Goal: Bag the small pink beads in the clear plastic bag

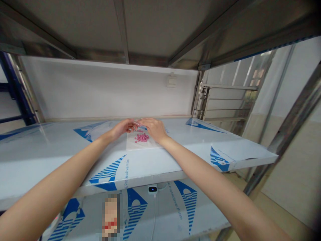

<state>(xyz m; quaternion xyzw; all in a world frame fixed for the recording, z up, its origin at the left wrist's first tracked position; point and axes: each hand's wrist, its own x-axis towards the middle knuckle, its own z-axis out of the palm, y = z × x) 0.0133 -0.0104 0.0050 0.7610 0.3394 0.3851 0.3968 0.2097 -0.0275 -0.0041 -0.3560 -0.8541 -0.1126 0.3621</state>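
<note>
While reaching forward across a steel shelf (200, 150) sheathed in glossy white protective film with blue striped triangles: left hand (122, 128), thumb and fingers pinched together on the top edge of a clear plastic bag (140, 142), thin and crinkled, lying flat on the film. Right hand (154, 129), bare and curved, draped over the same edge, touching the plastic, though whether gripping or only resting, impossible to tell. Inside the bag, just below both hands, round pink tablets (141, 137), smooth and small, heaped in one loose mound. Behind the shelf, a smooth white back panel (100, 90) bearing a square plastic wall fitting (172, 81). Off to the right, a slatted metal rack (225, 100). Underneath, on a lower shelf (175, 214) in the same blue-printed film, a small black-and-white device (152, 189) with a blue light and a thin white cable (153, 214); just left of it, a pixelated patch (110, 216), too blurred to name.
</note>
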